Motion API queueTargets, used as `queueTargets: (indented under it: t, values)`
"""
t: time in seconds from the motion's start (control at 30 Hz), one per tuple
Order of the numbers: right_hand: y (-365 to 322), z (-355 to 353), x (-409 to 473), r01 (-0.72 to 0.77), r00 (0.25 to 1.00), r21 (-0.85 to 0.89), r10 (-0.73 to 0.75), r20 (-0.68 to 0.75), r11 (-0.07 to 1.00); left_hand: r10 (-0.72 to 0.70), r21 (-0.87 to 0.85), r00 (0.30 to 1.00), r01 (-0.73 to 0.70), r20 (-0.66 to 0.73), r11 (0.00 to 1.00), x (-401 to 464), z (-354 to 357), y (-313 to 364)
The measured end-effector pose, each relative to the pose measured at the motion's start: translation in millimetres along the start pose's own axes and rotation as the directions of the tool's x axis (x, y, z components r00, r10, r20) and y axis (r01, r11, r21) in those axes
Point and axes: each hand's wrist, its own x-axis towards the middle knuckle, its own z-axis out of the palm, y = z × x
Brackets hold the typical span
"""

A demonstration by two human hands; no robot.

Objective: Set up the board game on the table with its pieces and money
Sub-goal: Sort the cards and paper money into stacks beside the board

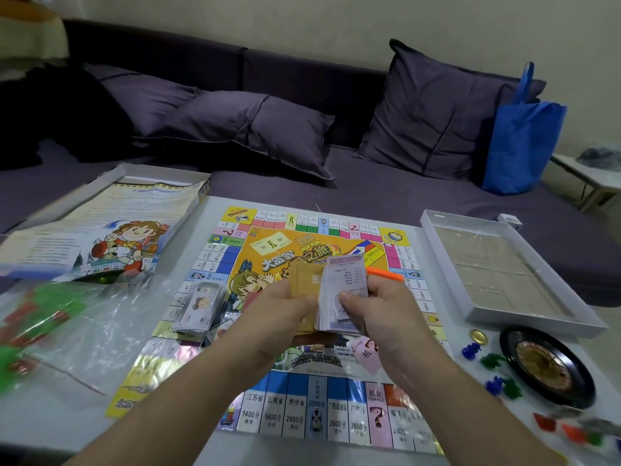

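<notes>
bag point(77, 317): we see the clear bag of green and red pieces parked on the tabletop's left, off the board.
money point(198, 307): banknote stack lies on the board point(295, 415), left part, ready to deal.
left hand point(285, 311): we grip yellow cards point(307, 280) above board centre.
right hand point(376, 307): thumb pinches lilac cards point(346, 280), likely sorting.
tokens point(494, 371): loose beside the wheel point(544, 368), right.
</notes>
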Motion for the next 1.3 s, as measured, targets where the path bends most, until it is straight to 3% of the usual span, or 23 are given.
queueTargets:
  t: [0.37, 0.7, 1.3]
  values:
    - [0.4, -4.7, 6.1, -0.056, 0.998, 0.108, 0.056, -0.002, 0.993, 0.016, 0.006, 0.997, -0.016, -0.07, 1.0, 5.6, -1.7, 0.8]
    - [-1.0, -2.4, 5.7, -0.014, 1.0, 0.109, 0.015, -0.009, 0.994, 0.065, 0.114, 0.997, -0.069, 0.038, 0.991, 0.8, -3.8, 1.5]
    - [-4.4, -7.9, 5.7, -0.015, 0.998, 0.152, 0.024, -0.058, 0.988, 0.109, 0.127, 0.994, -0.107, -0.006, 0.986, -0.9, -4.9, 3.1]
